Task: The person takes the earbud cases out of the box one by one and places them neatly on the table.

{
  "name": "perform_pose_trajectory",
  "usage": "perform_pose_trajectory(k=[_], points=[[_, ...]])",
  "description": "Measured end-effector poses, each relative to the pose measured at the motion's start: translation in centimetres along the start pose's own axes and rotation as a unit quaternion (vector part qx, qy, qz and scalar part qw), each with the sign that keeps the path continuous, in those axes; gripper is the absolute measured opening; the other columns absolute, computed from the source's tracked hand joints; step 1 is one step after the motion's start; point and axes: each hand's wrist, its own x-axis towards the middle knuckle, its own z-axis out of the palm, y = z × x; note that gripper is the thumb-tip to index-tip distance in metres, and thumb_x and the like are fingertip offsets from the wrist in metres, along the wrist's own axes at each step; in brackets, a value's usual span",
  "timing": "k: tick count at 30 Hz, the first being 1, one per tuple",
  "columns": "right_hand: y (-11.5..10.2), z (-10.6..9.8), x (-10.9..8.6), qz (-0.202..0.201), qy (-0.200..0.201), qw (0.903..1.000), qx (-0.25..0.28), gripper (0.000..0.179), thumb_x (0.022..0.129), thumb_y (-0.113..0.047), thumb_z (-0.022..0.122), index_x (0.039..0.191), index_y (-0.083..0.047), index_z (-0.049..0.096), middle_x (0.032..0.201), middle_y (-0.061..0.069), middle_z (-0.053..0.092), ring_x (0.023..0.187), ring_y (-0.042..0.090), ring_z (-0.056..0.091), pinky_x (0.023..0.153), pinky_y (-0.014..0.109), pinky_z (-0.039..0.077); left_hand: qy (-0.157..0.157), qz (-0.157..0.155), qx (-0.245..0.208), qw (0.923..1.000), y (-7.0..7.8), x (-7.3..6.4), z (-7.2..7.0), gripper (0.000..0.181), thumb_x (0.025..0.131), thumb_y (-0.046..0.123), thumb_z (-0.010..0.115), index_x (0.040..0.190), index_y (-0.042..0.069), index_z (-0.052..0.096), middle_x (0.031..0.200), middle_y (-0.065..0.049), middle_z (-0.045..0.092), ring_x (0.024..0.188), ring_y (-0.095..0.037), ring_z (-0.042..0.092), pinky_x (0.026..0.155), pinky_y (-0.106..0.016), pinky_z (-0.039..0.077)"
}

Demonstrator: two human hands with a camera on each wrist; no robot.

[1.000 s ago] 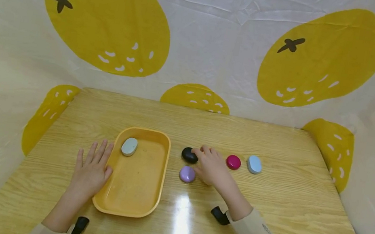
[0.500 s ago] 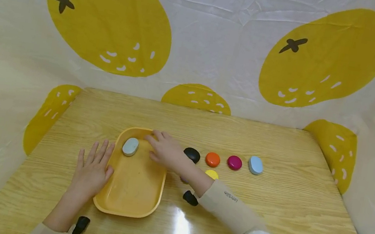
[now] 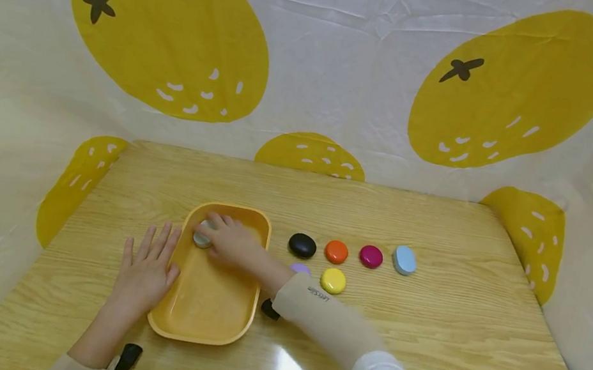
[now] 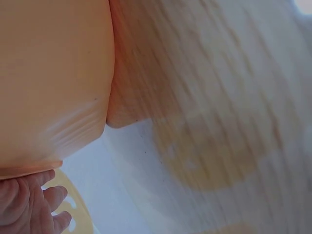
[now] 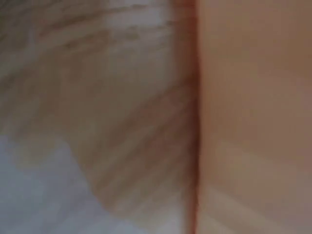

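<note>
In the head view a yellow-orange tray lies on the wooden table. My left hand rests flat along its left rim, fingers straight; the left wrist view shows fingertips beside the tray's wall. My right hand reaches into the tray from the right. Its fingers lie over a light grey oval pebble-like piece at the far left corner, partly covering it. Whether they pinch it I cannot tell. The right wrist view is blurred, with only the tray's wall large at right.
Right of the tray lie several smooth pebble-like pieces: black, orange, magenta, light blue and yellow. A purple one is partly hidden by the right sleeve. A patterned cloth hangs behind the table.
My right hand has moved left from beside the black piece, over the tray's right rim, to the grey piece. The orange and yellow pieces have come into view. My left hand stays put.
</note>
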Motion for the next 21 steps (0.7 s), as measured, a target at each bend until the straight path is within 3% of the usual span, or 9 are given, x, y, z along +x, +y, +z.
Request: perform_pose_trajectory(k=[11,21], points=[[-0.1,1.3,0.4,-0.004,0.004,0.9991,0.042,0.051,0.090,-0.025,0.055,0.139,-0.025,0.039,0.143,0.009,0.030,0.123,0.026,0.042,0.100,0.035,0.038,-0.010,-0.006,-0.001,0.9999,0.0,-0.1,-0.1,0.058,0.096,0.021,0.040,0.146,0.005,0.016,0.151,-0.018,0.013,0.139,-0.037,0.000,0.105,-0.062,-0.002],[-0.4,1.8,0.6,-0.020,0.033,0.9989,0.026,0.041,0.089,-0.032,0.057,0.128,-0.025,0.047,0.133,0.012,0.037,0.107,0.022,0.051,0.088,0.030,0.046,-0.007,-0.007,-0.001,1.0000,0.1,0.0,0.0,0.059,0.095,0.021,0.042,0.145,0.005,0.018,0.151,-0.018,0.014,0.137,-0.039,0.005,0.105,-0.061,-0.003]])
